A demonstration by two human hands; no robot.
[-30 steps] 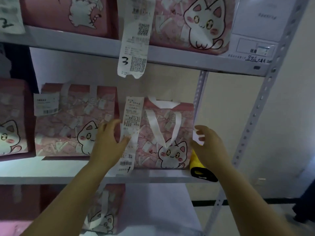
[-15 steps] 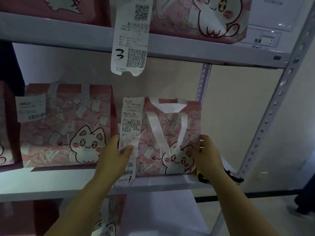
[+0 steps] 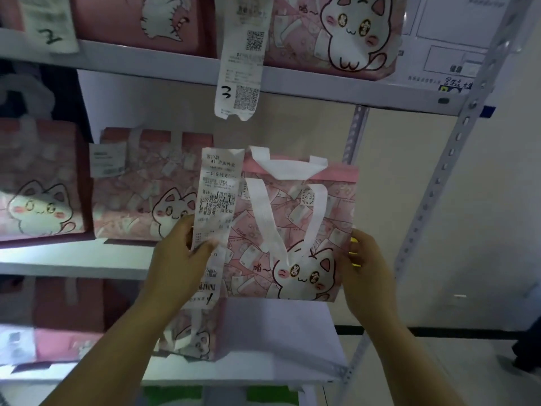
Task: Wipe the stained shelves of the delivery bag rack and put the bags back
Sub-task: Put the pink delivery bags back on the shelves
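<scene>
The rack (image 3: 456,159) fills the view, grey posts and pale boards, with cat-print bags standing on every level. The middle shelf (image 3: 73,263) carries two bags toward its left. Its right end is hidden, so I cannot tell whether it is stained or already wiped.

In front of that right end hangs the pink bag (image 3: 292,235), upright and square to the camera. Its bottom edge sits lower than the shelf's front lip, so it is off the board and carried wholly by the hands. It is just beside the neighbouring bag (image 3: 146,194), not touching it as far as I can see.

The left hand (image 3: 178,259) grips the bag's left edge, thumb pinching the long receipt (image 3: 216,200) flat against the front. The right hand (image 3: 363,265) curls round the lower right edge. A yellow thing (image 3: 354,241) peeks between its fingers, too little to name.

The step in hand looks like moving this one bag between hands and shelf. Lifting off or returning, this view alone does not settle. If returning, the next move calls for raising the base above the lip, sliding it in level beside its neighbour, and keeping the receipt from folding under. If removing, it needs a resting place so a hand is free to wipe.
</scene>
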